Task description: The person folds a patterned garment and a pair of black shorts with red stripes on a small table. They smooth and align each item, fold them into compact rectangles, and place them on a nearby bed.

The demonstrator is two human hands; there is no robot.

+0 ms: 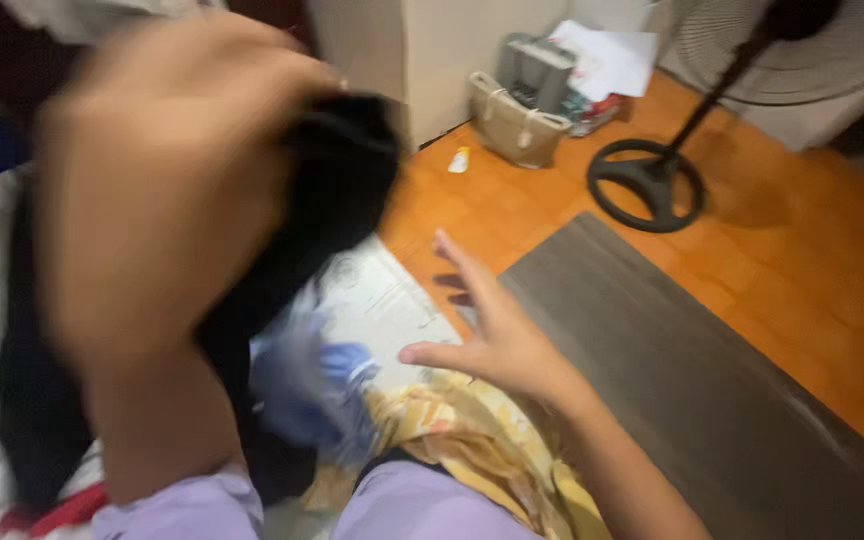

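The left hand (167, 180) is rising close to the camera, blurred and filling much of the left side of the view, its fingers closing around a black garment (337, 190). The dark cloth is bunching at the top of the grip and hanging down past the wrist in a long fold towards the person's lap (the lower end is sinking out of sight among other clothes). The right hand (497, 335) is hovering lower and further out, palm down, fingers spread wide and holding nothing; it is floating just above a yellow patterned cloth (472, 430) and near a pale printed sheet (382, 295). A blue piece of fabric (317, 385) is lying between the hanging black garment and the yellow cloth, touching both. The person's knees, in lilac trousers (422, 505), are showing at the bottom edge. To the right, a grey mat (692, 380) is lying on the orange wooden floor (812, 240). Further back, a standing fan (652, 180) is resting on its round base, and a beige handbag (514, 125) is sitting against the wall.
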